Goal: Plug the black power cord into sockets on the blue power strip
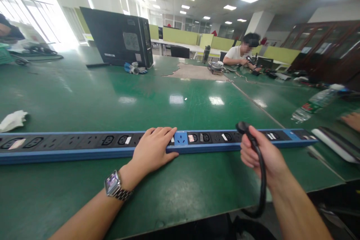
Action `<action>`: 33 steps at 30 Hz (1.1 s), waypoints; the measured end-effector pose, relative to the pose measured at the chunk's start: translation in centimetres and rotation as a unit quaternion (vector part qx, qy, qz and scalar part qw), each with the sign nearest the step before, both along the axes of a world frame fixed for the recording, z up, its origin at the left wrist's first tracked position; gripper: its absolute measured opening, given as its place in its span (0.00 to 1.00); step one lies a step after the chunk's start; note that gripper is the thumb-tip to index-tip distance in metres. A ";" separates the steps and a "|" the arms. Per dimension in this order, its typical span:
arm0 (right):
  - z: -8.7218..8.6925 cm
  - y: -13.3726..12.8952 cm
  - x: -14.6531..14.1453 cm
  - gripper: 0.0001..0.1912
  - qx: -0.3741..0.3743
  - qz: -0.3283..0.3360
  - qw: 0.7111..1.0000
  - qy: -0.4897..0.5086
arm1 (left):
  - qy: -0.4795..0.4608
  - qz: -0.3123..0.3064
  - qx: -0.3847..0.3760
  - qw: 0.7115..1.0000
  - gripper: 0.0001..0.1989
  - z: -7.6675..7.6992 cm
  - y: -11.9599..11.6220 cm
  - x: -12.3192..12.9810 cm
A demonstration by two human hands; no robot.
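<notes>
A long blue power strip [180,149] with black outlet modules lies across the table in front of me. My left hand [154,148] is laid over its middle, fingers across the top and thumb against the near side, gripping it just left of a blue outlet module. Above the strip's right part, my right hand [263,152] is closed around a black power cord [263,191] just behind its plug [242,127]. The plug is held up, pointing left, and looks apart from the outlets. From my fist the cord loops down past the table's near edge.
A black computer tower [118,41] stands at the back left, with blue-grey gloves [135,68] before it. A plastic bottle [316,103] lies at right near a white-and-black object [334,144]. Crumpled tissue [13,120] is at left. A person [239,52] sits across the table; another person's hand [352,121] shows at right.
</notes>
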State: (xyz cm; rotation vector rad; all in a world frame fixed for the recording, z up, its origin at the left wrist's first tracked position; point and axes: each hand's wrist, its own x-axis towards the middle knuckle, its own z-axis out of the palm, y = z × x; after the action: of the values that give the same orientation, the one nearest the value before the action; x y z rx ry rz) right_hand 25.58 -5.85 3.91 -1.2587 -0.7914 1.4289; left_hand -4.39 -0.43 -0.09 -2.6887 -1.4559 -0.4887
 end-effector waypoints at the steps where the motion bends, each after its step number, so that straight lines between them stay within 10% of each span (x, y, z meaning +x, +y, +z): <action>1: 0.1 -0.1 1.7 0.24 0.007 -0.005 1.000 -0.026 | -0.002 -0.001 0.001 1.000 0.35 0.0 0.0 0.0; 9: -2.5 1.3 12.3 0.26 -0.075 0.002 0.985 -0.155 | -0.009 -0.003 0.003 1.000 0.34 -0.1 0.0 -0.1; 21: -2.0 1.0 12.8 0.26 -0.125 -0.029 0.978 -0.163 | 0.001 -0.002 -0.005 1.000 0.36 0.2 0.1 -0.3; 26: 0.6 0.2 5.5 0.28 -0.041 -0.055 0.982 -0.178 | -0.076 -0.067 0.029 0.994 0.42 0.6 -0.8 1.4; 30: 2.2 -1.1 -5.1 0.23 0.064 0.244 0.927 -0.276 | -0.089 -0.172 0.102 0.976 0.27 1.4 -2.2 3.1; 33: 2.3 -1.5 -8.4 0.20 0.138 0.235 0.925 -0.263 | -0.123 -0.089 0.158 0.976 0.16 2.1 -2.4 0.5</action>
State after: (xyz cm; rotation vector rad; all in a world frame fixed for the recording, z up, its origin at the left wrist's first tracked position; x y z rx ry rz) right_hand 17.13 -7.37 6.23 -1.2936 -1.6947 1.2806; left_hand -3.92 -2.87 2.05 -2.5788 -1.0689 -1.0049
